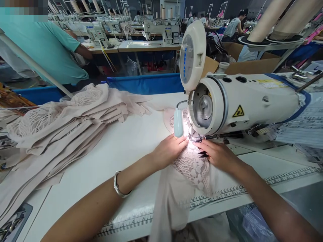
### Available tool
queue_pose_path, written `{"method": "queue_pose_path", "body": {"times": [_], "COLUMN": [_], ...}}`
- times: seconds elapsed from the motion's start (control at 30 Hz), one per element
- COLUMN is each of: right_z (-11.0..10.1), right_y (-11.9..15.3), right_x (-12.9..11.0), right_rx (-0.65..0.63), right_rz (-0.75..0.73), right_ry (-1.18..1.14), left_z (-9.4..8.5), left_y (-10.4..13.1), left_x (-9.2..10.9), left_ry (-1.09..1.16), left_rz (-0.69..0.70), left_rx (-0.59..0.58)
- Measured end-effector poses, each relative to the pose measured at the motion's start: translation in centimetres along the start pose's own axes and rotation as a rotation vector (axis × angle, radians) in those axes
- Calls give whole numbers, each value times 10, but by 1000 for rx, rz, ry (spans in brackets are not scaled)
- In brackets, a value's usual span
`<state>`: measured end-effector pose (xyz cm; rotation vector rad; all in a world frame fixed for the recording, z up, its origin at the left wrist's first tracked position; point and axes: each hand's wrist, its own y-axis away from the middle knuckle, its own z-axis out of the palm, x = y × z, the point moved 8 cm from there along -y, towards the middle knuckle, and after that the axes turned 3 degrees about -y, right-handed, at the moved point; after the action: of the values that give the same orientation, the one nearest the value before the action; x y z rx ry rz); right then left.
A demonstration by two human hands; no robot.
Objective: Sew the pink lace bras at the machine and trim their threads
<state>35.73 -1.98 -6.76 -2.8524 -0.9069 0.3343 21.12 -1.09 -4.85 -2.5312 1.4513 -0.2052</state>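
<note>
Pale pink lace fabric [191, 164] lies under the needle area of a white sewing machine [254, 101] and hangs over the table's front edge. My left hand [170, 149] presses on the fabric just left of the lit needle area, its fingers together. On the right, my right hand [214, 153] has small dark scissors [203, 154] in it, the blades pointing left over the lace; its fingertips are by the presser foot. A small pale lamp [178, 122] lights the spot.
A pile of pale pink lace pieces [83, 124] covers the table's left side. A printed ruler tape [217, 196] runs along the front edge. Thread cones [270, 20] stand at upper right. A person in a teal shirt [47, 50] sits beyond the blue cloth [148, 84].
</note>
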Motion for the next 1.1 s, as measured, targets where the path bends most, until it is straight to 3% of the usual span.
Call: {"method": "queue_pose_path", "body": {"times": [0.13, 0.23, 0.37, 0.53, 0.73, 1.1], "right_z": [1, -5, -16, -27, -34, -21], "right_y": [-1, -2, -1, 1, 5, 2], "right_x": [-2, -5, -11, -19, -31, -22], "right_rx": [17, 69, 117, 214, 313, 251], "right_rz": [3, -1, -62, -191, -357, -293], "right_ry": [-21, -57, -74, -90, -87, -90], "left_z": [-6, -6, -1, 0, 2, 3], "left_y": [-6, -6, 1, 9, 5, -4], "left_x": [9, 27, 39, 30, 27, -4], "left_ry": [-39, 148, 261, 328, 358, 308], "left_rz": [-121, -198, -171, -51, -17, -12], "left_rx": [-11, 47, 44, 73, 74, 41]}}
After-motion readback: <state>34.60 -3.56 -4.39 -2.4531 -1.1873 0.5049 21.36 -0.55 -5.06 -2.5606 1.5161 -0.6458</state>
